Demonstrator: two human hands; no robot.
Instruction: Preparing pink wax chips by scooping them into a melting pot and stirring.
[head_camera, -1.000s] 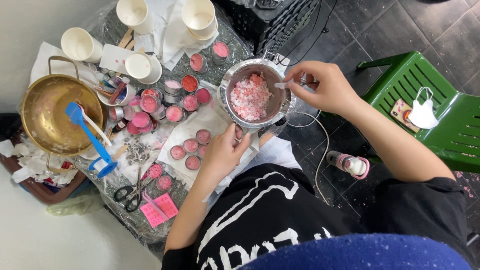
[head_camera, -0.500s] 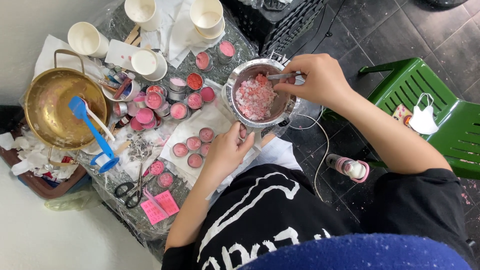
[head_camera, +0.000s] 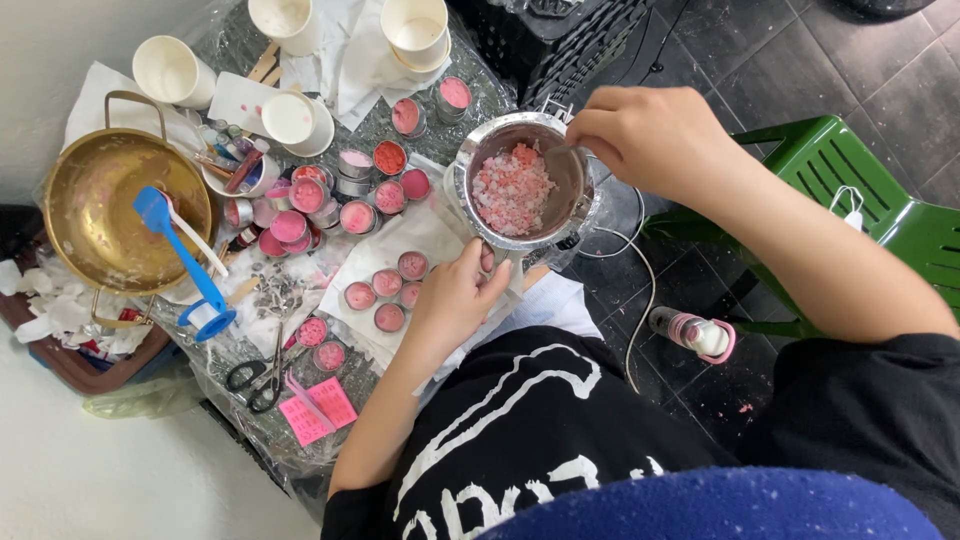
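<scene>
Shifted since a second ago: right hand (head_camera: 655, 140) drawn in over the far rim of the small metal pot (head_camera: 520, 185), where earlier sat a little off to its side; left hand (head_camera: 455, 300) unmoved at the near rim. Right fingers bunched narrow around a thin stirring tool, only a sliver of it visible, tip down among the pink and white wax chunks (head_camera: 512, 190). Left fingers curled against the pot's near wall and handle, steadying, not lifting. Pot resting at the edge of the plastic-covered counter (head_camera: 330, 400), chunks solid and unmelted by the look of them. Step in hand, as a judgement: stirring or breaking up the wax, early in the melt. Next move probably calls for a firm hold on the pot and slow circles kept clear of the rim, so nothing spills toward the small round tins (head_camera: 385, 285) of pink wax just beside. Further left, brass pan (head_camera: 95, 200) with blue spatula (head_camera: 180, 255), white paper cups (head_camera: 172, 70), black-handled scissors (head_camera: 255, 380); green plastic chair (head_camera: 850, 180) off to the right.
</scene>
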